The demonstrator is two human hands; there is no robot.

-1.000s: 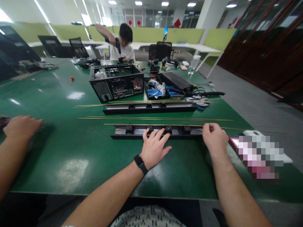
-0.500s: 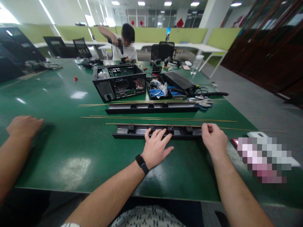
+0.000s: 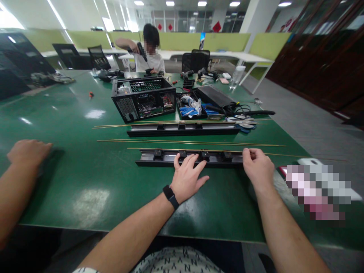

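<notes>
A long black rail (image 3: pixel 156 163) with several black blocks in its channel lies crosswise before me. My left hand (image 3: pixel 186 178), a dark watch on its wrist, rests on the rail's middle with fingers spread. At the rail's right end, my right hand (image 3: pixel 258 167) pinches a thin brass-coloured rod (image 3: pixel 287 155). That rod runs along the rail's back edge and sticks out well past it on the right. Just behind lie loose thin rods (image 3: pixel 170 142). Farther back sits a second black rail (image 3: pixel 182 132), with more rods along its rear side.
An open black computer case (image 3: pixel 148 102) stands behind the rails, beside a tray of gloves (image 3: pixel 190 108) and cables. Another person's hand (image 3: pixel 30 151) is at the left. Across the green table (image 3: pixel 71 170) a person (image 3: pixel 149 57) holds a power drill. Phones lie at right.
Across the table, the person's head and drill arm have shifted, with the drill now slanting more. My two hands, the rail and the rods look unchanged.
</notes>
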